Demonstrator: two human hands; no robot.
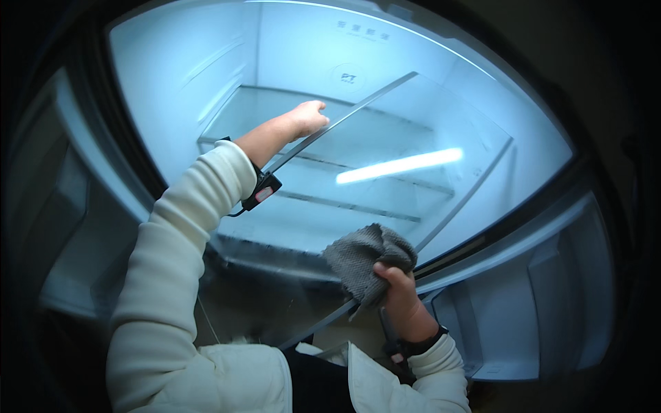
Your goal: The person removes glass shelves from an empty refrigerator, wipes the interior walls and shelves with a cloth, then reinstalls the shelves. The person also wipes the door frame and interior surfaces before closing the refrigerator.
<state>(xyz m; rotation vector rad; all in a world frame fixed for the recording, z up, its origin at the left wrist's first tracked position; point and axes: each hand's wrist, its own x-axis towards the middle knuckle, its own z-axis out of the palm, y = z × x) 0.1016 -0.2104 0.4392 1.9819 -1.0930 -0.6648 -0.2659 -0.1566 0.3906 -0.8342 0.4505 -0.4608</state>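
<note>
A large clear glass shelf panel [413,131] with a dark rim is tilted up in front of an open, lit white fridge. My left hand [306,118] grips the panel's far left edge, arm stretched forward. My right hand [399,292] holds a bunched grey cloth [365,258] pressed against the panel's near lower edge. A bright strip of light [399,165] reflects in the glass.
The fridge interior [289,41] is white with shelf ledges on its side walls. Open doors with bins stand at left [69,227] and right [551,303]. A dark wrist device [261,191] sits on my left forearm, another strap on my right wrist.
</note>
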